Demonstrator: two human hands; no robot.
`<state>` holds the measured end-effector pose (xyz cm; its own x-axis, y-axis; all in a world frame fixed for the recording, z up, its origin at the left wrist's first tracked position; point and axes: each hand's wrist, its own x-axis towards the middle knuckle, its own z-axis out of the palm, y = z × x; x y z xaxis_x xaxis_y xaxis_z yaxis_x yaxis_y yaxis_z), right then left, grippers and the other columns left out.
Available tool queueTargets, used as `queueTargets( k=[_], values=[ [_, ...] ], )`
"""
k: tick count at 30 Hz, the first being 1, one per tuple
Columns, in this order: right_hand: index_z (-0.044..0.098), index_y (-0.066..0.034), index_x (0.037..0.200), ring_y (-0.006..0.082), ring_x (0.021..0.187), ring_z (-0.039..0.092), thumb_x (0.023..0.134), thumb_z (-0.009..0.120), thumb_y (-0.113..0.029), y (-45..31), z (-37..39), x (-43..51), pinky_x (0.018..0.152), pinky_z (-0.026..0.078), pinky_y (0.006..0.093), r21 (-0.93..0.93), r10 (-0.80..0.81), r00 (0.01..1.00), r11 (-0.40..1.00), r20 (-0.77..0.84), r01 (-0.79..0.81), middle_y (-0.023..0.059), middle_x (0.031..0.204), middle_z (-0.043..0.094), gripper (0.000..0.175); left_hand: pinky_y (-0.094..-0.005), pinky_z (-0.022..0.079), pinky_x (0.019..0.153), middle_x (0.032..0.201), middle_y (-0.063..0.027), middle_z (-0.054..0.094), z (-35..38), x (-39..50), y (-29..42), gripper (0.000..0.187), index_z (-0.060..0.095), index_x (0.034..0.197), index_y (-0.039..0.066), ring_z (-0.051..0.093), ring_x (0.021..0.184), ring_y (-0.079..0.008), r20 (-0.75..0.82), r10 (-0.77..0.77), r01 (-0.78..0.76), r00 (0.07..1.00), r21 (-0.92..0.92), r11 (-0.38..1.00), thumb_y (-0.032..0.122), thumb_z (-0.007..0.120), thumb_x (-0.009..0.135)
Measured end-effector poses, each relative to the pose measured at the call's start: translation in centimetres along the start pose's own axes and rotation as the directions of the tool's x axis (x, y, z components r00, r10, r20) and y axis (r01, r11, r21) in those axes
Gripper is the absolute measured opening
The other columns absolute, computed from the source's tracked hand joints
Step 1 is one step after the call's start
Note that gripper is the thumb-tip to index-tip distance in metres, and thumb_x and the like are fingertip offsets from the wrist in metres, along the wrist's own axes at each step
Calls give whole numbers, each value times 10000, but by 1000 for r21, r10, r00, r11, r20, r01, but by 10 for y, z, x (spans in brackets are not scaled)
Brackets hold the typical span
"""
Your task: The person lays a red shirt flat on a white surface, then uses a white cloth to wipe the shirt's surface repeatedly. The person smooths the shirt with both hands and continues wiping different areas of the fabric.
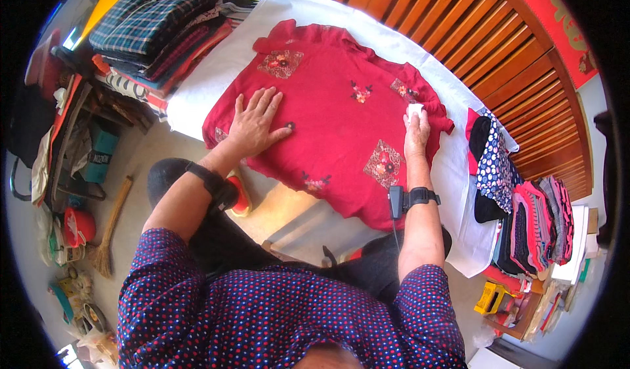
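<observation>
A red garment (325, 113) with floral patches lies spread over a white cloth (457, 172), its near edge hanging down in front of me. My left hand (256, 121) rests flat on the garment's left part, fingers spread, holding nothing. Near the garment's right side, my right hand (417, 131) has its fingers closed on a small white object (414, 109) that touches the fabric; what exactly it is cannot be made out. Both wrists wear black straps.
Folded clothes (147, 29) are stacked at the back left. More folded clothes (536, 226) and a patterned cloth (492, 167) lie at the right. A slatted wooden backrest (453, 29) curves behind. A broom (110, 231) and a red bucket (79, 226) are at the left.
</observation>
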<state>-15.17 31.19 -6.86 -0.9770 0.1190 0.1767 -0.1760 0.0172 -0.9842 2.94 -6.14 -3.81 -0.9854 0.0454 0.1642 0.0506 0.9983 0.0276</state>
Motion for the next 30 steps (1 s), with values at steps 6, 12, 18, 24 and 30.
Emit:
queueTargets(
  k=[6,12,18,24,30],
  values=[
    [515,5,1298,263,1170,622,1050,444,-234,-65,20,-69,904,576,398,173,-72,853,985,517,-22,159,1258,615,352,-617,131,1170,1603,-91,269,2,2,0,853,280,1549,140,231,1483,-302,19,-19,19,1000,2,1000,693,434,918],
    [550,9,1246,228,992,685,1033,449,-305,-91,21,-138,814,580,328,-144,277,507,947,816,-287,161,1104,674,393,-610,149,1173,1582,-100,301,-1,-2,-9,787,318,1531,125,247,1473,-293,-20,7,-8,1000,-24,1000,653,405,954],
    [561,5,1205,216,880,705,1032,458,-343,-102,-9,-135,725,587,307,-212,369,647,927,667,-311,161,1034,689,402,-624,173,1158,1558,-112,345,3,-9,-14,732,360,1506,112,277,1461,-303,-103,-137,136,985,-14,991,599,439,966],
    [599,1,1122,197,789,704,1003,495,-259,-89,7,-146,625,584,295,-306,378,616,925,691,-224,155,941,693,304,-615,182,1152,1568,-146,324,1,-15,-28,764,339,1512,73,284,1454,-331,-73,-103,103,992,-3,995,613,400,975],
    [664,-1,964,196,677,628,900,583,-143,-94,12,-147,560,536,298,-430,213,779,899,590,81,101,887,628,175,-539,281,1130,1410,-172,509,-4,-12,-2,614,501,1376,22,445,1343,-336,-286,-27,-5,958,-110,994,381,646,899]
  ],
)
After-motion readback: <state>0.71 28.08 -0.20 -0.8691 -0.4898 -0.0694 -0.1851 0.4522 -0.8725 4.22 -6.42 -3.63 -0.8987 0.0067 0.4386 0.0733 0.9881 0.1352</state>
